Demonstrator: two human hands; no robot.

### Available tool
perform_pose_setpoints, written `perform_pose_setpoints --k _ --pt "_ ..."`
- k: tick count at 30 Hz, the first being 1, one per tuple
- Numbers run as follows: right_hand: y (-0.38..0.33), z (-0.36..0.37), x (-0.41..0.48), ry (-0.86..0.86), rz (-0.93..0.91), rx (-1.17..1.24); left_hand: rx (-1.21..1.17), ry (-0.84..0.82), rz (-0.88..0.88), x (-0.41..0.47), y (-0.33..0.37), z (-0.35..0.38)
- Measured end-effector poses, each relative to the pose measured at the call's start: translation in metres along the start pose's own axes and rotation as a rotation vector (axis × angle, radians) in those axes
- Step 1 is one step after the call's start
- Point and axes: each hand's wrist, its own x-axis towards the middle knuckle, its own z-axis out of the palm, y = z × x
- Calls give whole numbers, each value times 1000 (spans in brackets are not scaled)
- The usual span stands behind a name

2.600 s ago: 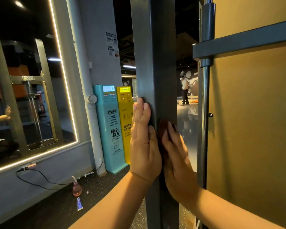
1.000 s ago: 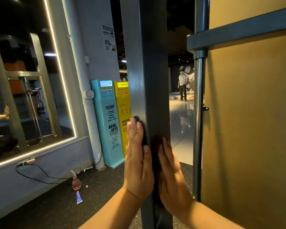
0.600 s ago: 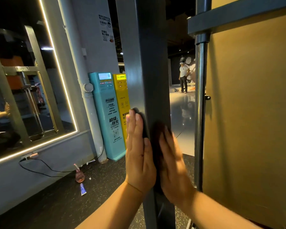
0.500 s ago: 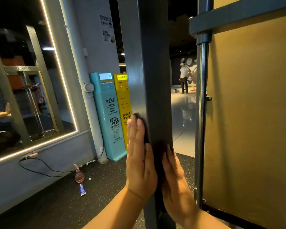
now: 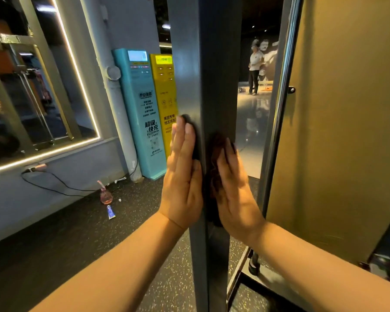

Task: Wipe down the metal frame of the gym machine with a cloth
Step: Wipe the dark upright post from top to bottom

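We stand at the upright post of the metal frame [image 5: 203, 64] with both hands flat against it, fingers straight and close together. Our left hand [image 5: 181, 176] presses on the post's left face and our right hand [image 5: 233, 188] on its right face. The dark cloth [image 5: 214, 158] is pinned under our palms, showing between the two hands and past the left fingertips. We cannot tell how it folds around the post's edge. Just right of the post a chrome rod [image 5: 277, 109] runs alongside a gold panel [image 5: 347, 131]. To the left, a teal kiosk [image 5: 142, 109] and a yellow kiosk [image 5: 166, 97] stand against the wall. Near them a pink spray bottle [image 5: 105, 195] and a small tube [image 5: 110, 212] sit on the speckled floor [image 5: 77, 255].
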Motion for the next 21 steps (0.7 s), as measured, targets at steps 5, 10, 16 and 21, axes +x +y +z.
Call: perform_pose_setpoints --k 5,10,16,21 --pt "-11 -13 31 23 -38 54 -9 -6 -1 -2 -2 0" --pt "-21 -2 42 177 45 110 -40 44 -14 -9 1 10" --pt "6 39 -71 58 71 67 -78 80 -49 -23 -2 17" --pt "12 27 -60 -12 26 77 -91 82 -34 -27 -1 17"
